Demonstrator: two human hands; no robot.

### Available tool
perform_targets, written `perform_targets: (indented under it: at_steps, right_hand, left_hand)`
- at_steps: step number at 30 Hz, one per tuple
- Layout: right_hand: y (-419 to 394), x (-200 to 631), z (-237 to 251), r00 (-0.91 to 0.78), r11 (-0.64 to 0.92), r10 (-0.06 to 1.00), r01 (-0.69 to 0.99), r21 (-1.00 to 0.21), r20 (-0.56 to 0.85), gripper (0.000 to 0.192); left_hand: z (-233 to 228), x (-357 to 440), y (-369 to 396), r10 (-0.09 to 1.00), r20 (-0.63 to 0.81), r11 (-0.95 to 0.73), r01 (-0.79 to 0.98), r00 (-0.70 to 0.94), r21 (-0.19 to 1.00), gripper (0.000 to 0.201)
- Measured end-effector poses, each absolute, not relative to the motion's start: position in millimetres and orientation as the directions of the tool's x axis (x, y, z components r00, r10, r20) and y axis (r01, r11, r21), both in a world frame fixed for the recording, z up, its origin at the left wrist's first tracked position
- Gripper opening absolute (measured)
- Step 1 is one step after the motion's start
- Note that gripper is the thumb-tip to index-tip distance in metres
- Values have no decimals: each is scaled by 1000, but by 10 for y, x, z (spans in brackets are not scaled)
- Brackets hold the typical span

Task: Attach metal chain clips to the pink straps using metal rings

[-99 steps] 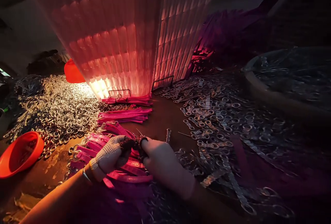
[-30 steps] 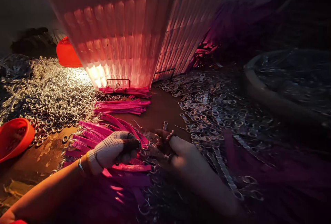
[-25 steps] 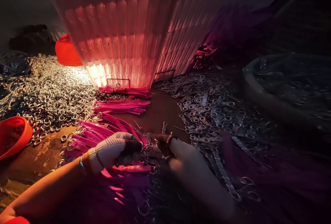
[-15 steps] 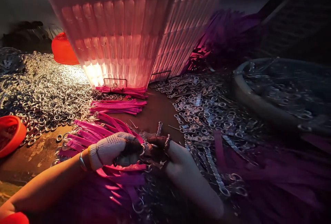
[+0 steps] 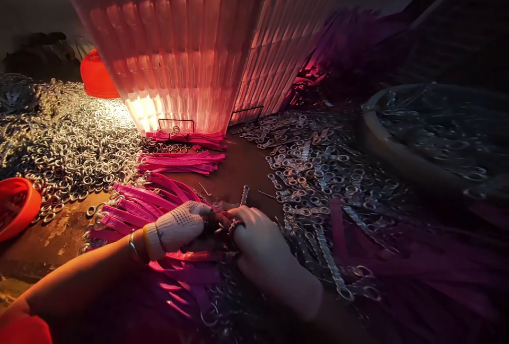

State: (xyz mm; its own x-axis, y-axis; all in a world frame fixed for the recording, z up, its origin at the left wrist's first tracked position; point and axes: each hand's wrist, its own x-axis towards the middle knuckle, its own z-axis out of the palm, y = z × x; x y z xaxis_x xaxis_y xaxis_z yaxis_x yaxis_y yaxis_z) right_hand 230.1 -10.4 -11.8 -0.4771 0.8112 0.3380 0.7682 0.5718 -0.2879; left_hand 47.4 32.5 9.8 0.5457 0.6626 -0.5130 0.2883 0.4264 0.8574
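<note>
Item: pair of gloved hands at a cluttered workbench, dim red light.

Left hand: white knit glove with dotted palm, bangle at the wrist. Fingers are curled narrow around a small metal ring fitting, pinched at the dark fingertips.

Right hand: pale glove, fingers closed on the same fitting from the other side. What exactly lies between the fingertips is too dark to tell.

Change: half a second ago the right hand is turned open, dark fingertips up, with small links showing on them; now it has rolled over, knuckles up, and both hands have closed together over the piece. One second ago the hands are apart, the right reaching toward the loose links. Judged from this, a part has been fetched and is being joined to the strap end.

Location of work: directly above the fan of pink straps, whose ringed ends point left.

Surroundings: heap of silver rings to the left; chain links spread to the right; orange bowl at the left edge; tall stack of pink strips behind; round tray of metal parts, far right.
</note>
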Motion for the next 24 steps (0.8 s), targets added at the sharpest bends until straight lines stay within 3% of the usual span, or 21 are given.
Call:
perform_targets:
  at_steps: [3, 7, 12, 14, 15, 17, 19, 20, 22, 24]
  right_hand:
    - [-71, 2338, -56, -423, 487, 868, 829, -276, 259, 21]
    - [-56, 2356, 15, -430, 457, 889, 814, -359, 155, 15]
    - [-104, 2259, -34, -406, 459, 876, 867, -195, 259, 11]
    - [-124, 2222, -85, -372, 428, 891, 880, -207, 261, 11]
    - [-126, 2212, -109, -338, 396, 912, 873, -284, 231, 12]
    - [-103, 2212, -144, -263, 280, 958, 775, -567, 114, 14]
    - [-29, 2245, -162, -262, 87, 963, 519, -850, -61, 15]
    - [27, 2275, -168, -285, -26, 948, 375, -927, -142, 17]
    - [165, 2357, -184, -300, -206, 923, 147, -968, -242, 25]
    - [312, 2454, -210, -264, -248, 933, 22, -968, -245, 32]
  left_hand:
    - [162, 479, 292, 770, -442, 330, 305, 460, 893, 13]
    - [296, 460, 270, 776, -282, 125, 300, 565, 946, 6]
    - [269, 520, 268, 767, -439, 411, 168, 468, 896, 11]
    - [210, 551, 272, 778, -457, 445, 135, 431, 885, 8]
    - [176, 561, 277, 787, -453, 436, 142, 418, 889, 8]
    - [108, 571, 306, 811, -424, 392, 164, 402, 905, 9]
    - [47, 577, 385, 820, -387, 334, 198, 421, 922, 13]
    - [19, 582, 455, 819, -364, 290, 229, 443, 929, 14]
    - [-35, 602, 671, 815, -278, 85, 370, 509, 925, 19]
    - [-95, 637, 982, 818, -165, -197, 538, 551, 819, 24]
